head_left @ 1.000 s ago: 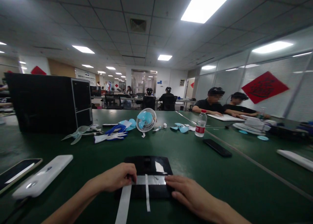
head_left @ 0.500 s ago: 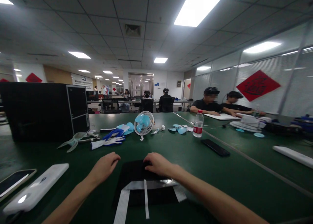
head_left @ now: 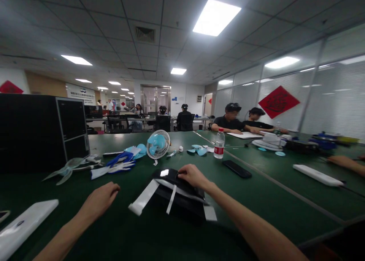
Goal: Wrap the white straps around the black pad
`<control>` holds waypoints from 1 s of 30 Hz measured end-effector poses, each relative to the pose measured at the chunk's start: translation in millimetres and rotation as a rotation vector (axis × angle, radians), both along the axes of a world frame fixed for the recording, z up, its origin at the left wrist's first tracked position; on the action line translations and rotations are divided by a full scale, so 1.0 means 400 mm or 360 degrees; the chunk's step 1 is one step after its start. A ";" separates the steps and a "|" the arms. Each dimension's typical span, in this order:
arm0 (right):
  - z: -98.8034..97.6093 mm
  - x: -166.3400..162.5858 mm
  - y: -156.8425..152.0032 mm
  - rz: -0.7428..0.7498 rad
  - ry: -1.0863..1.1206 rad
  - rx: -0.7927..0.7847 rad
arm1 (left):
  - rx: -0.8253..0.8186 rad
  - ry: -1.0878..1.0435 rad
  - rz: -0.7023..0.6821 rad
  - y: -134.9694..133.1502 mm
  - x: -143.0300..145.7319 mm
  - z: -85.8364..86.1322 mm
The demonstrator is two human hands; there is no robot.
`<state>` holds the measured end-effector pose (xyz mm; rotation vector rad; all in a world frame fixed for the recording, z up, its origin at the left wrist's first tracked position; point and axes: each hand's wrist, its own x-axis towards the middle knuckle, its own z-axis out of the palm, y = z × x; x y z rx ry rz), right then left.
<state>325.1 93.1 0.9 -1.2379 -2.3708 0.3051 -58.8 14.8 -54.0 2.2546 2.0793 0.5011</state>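
The right hand (head_left: 191, 176) covers the far edge of the black slab (head_left: 182, 200), so its fingers' grip there cannot be made out. The white case (head_left: 23, 226) at near left is cut by the left edge, and another person's hand (head_left: 346, 163) at far right is cut by the right edge. The bottle (head_left: 219, 148) label is too small to read.

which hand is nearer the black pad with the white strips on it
Right. The right hand rests on the far edge of the black pad, fingers on it. The left hand lies on the green table to the pad's left, apart from it.
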 end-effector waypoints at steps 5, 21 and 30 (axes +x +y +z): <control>-0.004 0.217 0.099 -0.0649 -0.0136 0.0051 | -0.0056 -0.0060 -0.0045 0.001 0.004 -0.004; -0.034 0.429 0.132 -0.1371 -0.0360 -0.0018 | -0.0187 -0.0087 -0.0072 -0.007 0.029 -0.006; -0.023 0.442 -0.003 -0.1347 -0.0262 -0.0442 | -0.0109 -0.0078 -0.0116 0.001 0.024 -0.019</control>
